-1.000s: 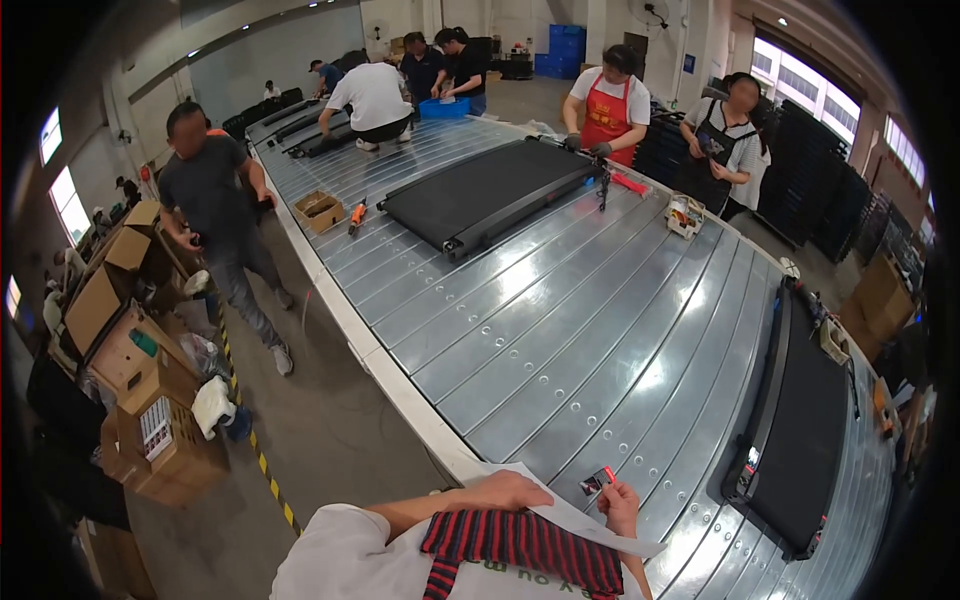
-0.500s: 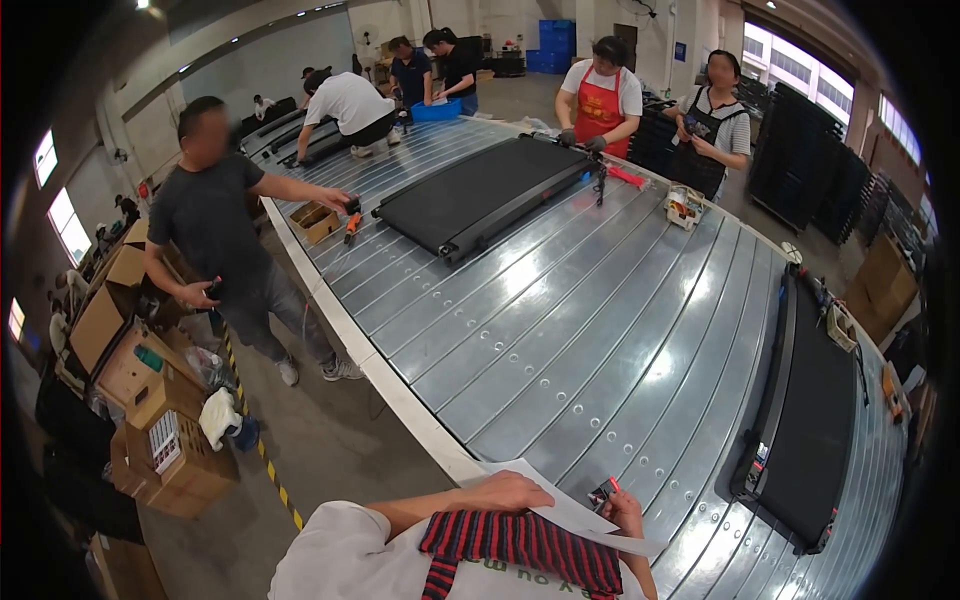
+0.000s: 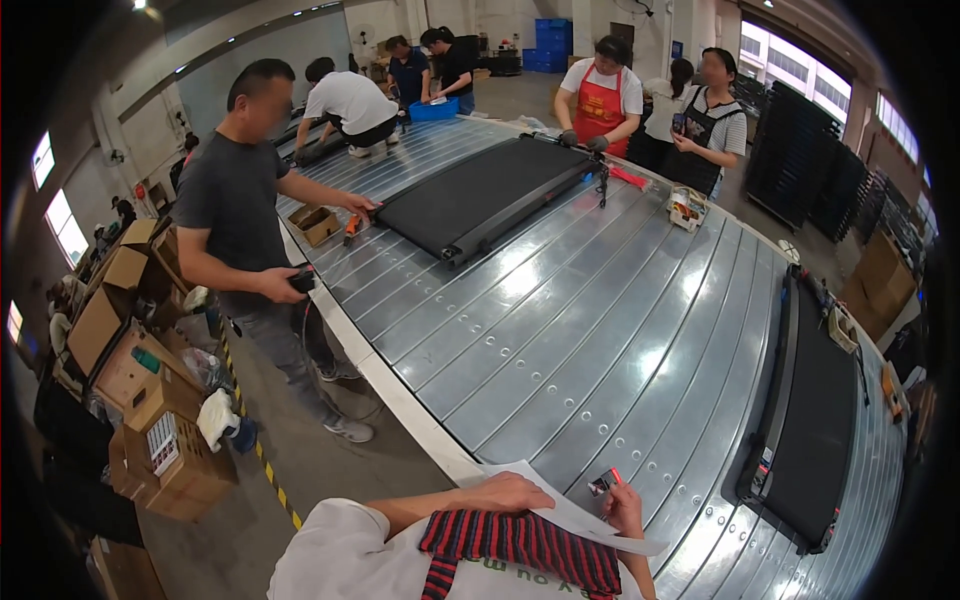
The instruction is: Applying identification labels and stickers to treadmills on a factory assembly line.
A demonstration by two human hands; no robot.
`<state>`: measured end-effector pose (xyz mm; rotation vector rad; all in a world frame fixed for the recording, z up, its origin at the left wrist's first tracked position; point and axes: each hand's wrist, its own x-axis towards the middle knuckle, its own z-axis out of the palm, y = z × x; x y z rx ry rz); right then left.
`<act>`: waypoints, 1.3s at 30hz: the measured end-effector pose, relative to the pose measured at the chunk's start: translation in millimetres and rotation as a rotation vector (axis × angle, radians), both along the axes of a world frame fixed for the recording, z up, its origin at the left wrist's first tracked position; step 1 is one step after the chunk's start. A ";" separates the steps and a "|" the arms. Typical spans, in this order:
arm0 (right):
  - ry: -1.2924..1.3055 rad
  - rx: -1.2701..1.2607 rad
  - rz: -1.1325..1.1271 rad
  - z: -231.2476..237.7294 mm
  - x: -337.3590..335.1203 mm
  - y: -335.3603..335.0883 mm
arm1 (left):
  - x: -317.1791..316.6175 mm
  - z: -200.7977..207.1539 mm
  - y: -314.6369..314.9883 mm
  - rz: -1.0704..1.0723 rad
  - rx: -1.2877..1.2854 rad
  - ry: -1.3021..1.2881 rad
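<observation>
My left hand [image 3: 507, 492] rests palm down on white paper sheets [image 3: 572, 515] at the near corner of the metal-topped table, its fingers lying flat. Just right of the paper, my right hand [image 3: 625, 508] pinches a small black-and-red item [image 3: 603, 482] between thumb and fingers. Its exact kind is too small to tell. A red-and-black striped cloth [image 3: 520, 550] lies across my front, below both forearms. To the right on the table lies a long black treadmill-like deck [image 3: 812, 410].
A second black deck [image 3: 480, 195] lies farther off, with a person in a red apron [image 3: 600, 105] at its far end. A person in dark grey [image 3: 235, 190] stands at the left edge. Cardboard boxes [image 3: 185, 470] fill the floor at left; a parts tray [image 3: 688, 207] sits at the far edge.
The person in grey has stepped closer to the table, one hand now at the far deck's corner. Another person shows behind the one in the striped shirt. My hands barely moved.
</observation>
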<state>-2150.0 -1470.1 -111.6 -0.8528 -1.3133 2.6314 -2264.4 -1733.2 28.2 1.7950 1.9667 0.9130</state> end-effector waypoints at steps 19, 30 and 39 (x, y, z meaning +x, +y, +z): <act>-0.049 -0.067 -0.015 -17.2 -11.5 -7.1 | -8.4 3.9 -14.1 0.010 0.004 -0.062; -0.117 -0.218 -0.002 -12.4 -15.7 -17.7 | -17.7 -1.0 -17.3 0.012 -0.035 -0.050; -0.136 -0.103 0.010 -14.9 -16.4 -16.8 | -31.0 -4.3 -24.0 0.008 -0.016 -0.074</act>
